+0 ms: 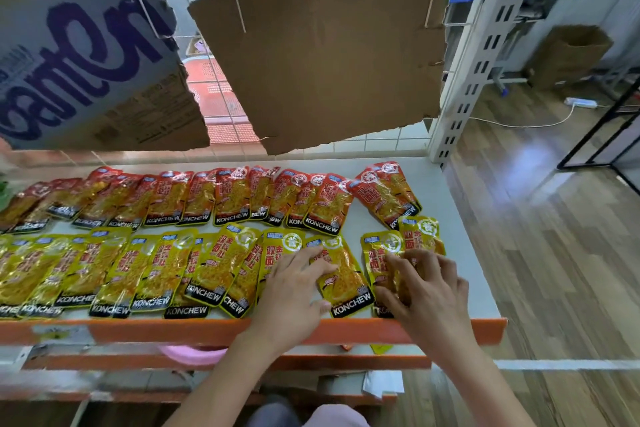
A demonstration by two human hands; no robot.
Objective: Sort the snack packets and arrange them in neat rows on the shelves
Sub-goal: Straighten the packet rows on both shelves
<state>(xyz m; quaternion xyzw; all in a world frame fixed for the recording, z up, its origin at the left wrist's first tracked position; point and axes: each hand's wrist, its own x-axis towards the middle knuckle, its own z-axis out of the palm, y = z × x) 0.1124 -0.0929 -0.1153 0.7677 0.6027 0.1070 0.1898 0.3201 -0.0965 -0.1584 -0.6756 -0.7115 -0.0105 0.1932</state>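
Shelf (pixel 460 218), pale top with an orange front lip, fills the middle of the frame. Two rows of snack packets lie flat on it, overlapping like shingles. Rear row: red packets (pixel 194 198), running from the left edge to just right of centre; the last one at the right end is tilted away from the others. Front row: yellow packets (pixel 114 270), running from the left edge toward the lower right.

Left hand (pixel 294 291), lower centre, fingers spread and pressed flat on a yellow packet (pixel 343 277) near the right end of the front row; not clamped, just resting on top. Right hand (pixel 426 291), just right of it, fingers curled onto the end yellow packet (pixel 381 256); whether it pinches the packet or only presses it, cannot tell. One more yellow packet (pixel 420 234) lies just beyond the right fingertips.

Upper frame: torn brown cardboard (pixel 322 55) against a wire grid, and a printed box flap (pixel 79 55) at upper left. Wooden floor (pixel 554 253) at right.
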